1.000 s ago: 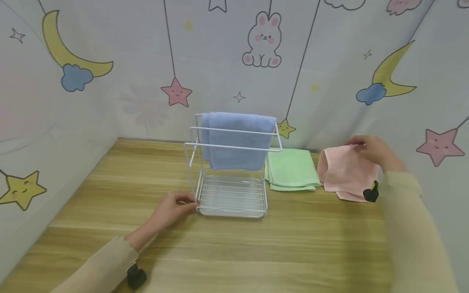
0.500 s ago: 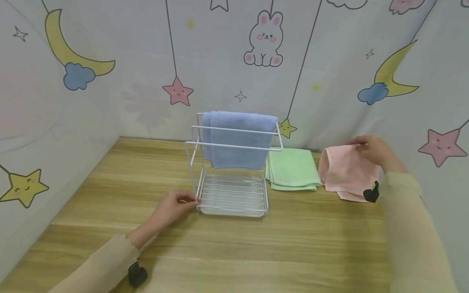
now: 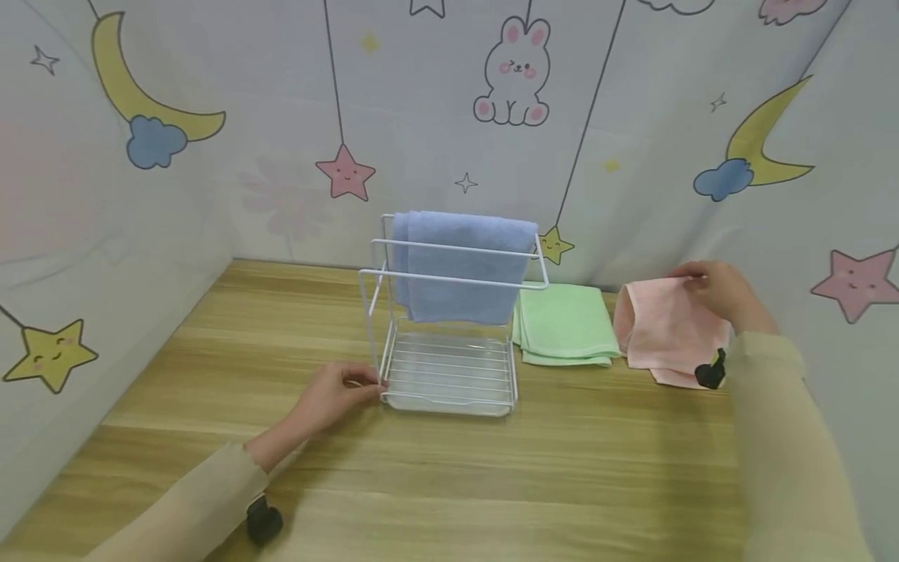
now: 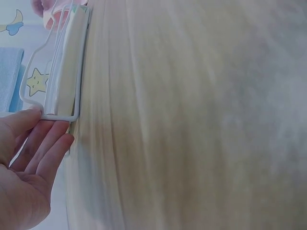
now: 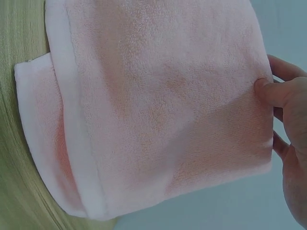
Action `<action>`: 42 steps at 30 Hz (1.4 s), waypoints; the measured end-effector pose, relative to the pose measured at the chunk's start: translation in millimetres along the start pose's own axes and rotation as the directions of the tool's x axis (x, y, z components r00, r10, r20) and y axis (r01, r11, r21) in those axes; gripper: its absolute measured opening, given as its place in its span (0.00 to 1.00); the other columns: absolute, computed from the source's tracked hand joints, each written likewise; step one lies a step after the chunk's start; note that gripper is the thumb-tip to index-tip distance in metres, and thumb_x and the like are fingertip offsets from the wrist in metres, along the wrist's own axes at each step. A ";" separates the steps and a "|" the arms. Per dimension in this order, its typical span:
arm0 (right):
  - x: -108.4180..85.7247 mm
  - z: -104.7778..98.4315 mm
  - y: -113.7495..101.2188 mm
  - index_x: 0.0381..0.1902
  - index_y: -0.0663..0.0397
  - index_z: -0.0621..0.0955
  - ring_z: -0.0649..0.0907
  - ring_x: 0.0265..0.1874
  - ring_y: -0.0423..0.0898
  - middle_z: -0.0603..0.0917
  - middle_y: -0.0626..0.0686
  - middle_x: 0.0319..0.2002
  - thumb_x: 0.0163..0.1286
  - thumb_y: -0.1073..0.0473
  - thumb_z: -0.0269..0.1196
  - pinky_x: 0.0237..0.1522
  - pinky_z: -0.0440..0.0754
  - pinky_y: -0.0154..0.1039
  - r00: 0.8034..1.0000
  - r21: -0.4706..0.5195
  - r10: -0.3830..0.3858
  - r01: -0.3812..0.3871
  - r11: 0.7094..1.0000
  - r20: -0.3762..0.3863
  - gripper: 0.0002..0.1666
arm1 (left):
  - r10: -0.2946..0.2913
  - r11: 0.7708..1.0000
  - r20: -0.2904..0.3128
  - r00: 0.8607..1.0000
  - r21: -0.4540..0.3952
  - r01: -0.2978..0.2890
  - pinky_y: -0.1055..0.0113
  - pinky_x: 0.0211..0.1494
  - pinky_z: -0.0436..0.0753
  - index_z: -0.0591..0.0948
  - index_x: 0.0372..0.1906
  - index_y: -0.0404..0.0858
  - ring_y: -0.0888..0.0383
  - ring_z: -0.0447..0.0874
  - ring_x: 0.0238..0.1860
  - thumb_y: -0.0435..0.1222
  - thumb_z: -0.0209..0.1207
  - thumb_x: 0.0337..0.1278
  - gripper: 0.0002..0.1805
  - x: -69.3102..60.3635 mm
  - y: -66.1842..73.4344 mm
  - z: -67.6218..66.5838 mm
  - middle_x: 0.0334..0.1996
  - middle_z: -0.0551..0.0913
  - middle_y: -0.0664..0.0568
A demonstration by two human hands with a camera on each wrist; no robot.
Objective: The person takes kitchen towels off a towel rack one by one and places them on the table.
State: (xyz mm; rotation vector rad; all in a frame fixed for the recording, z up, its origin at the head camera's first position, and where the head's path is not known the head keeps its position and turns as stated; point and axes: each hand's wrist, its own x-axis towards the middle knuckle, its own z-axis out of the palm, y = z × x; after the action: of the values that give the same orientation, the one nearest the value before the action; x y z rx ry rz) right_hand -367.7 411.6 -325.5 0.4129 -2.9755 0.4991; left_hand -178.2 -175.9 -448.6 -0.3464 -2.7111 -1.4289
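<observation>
A white wire towel rack with a slatted base over a clear tray stands on the wooden table. A folded blue towel hangs over its rear bar. My left hand pinches the front left corner of the base, thumb above and fingers under the wire in the left wrist view. At the right, my right hand grips the top fold of a pink towel, thumb on the near face and fingers behind. That towel's upper part is raised, its lower edge on the table. A folded green towel lies between rack and pink towel.
A pale cloth backdrop printed with moons, stars and a rabbit rises behind the table and along its sides. Black wrist devices show below both sleeves.
The head view has shifted slightly, so the scene sits a little further right. Both hands keep their grips, and neither the rack nor the towels visibly move on the table.
</observation>
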 end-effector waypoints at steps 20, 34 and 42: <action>-0.5 -15.7 -3.5 0.64 0.58 0.75 0.67 0.66 0.72 0.71 0.69 0.68 0.67 0.62 0.66 0.64 0.64 0.71 0.993 -0.068 -0.032 0.025 0.997 -0.110 0.28 | -0.005 1.000 0.017 1.000 -0.027 0.006 0.74 0.39 0.85 0.88 0.35 0.36 0.56 0.88 0.37 0.34 0.68 0.56 0.05 0.1 4.5 -1.0 0.37 0.90 0.44; 2.9 -45.1 -21.8 0.66 0.57 0.74 0.66 0.68 0.72 0.69 0.68 0.69 0.69 0.61 0.64 0.66 0.62 0.71 0.983 -0.086 -0.069 0.054 0.995 -0.171 0.28 | 0.007 1.000 0.009 1.000 -0.024 -0.007 0.75 0.40 0.86 0.88 0.35 0.36 0.56 0.88 0.37 0.33 0.68 0.55 0.04 0.2 2.3 -0.2 0.36 0.90 0.44; 12.7 -65.3 -43.0 0.66 0.56 0.74 0.68 0.68 0.70 0.70 0.65 0.70 0.69 0.63 0.64 0.67 0.64 0.69 0.951 -0.117 -0.182 0.157 0.981 -0.251 0.28 | 0.002 1.000 0.003 1.000 -0.029 -0.002 0.75 0.39 0.85 0.88 0.35 0.36 0.58 0.88 0.37 0.33 0.68 0.55 0.05 -0.2 1.7 -0.1 0.37 0.90 0.44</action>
State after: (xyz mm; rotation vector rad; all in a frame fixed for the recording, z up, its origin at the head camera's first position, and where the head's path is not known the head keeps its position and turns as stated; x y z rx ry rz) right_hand -364.5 391.1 -249.1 0.5420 -2.6684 0.3595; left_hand -177.7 -175.1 -447.2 -0.3530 -2.6940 -1.4692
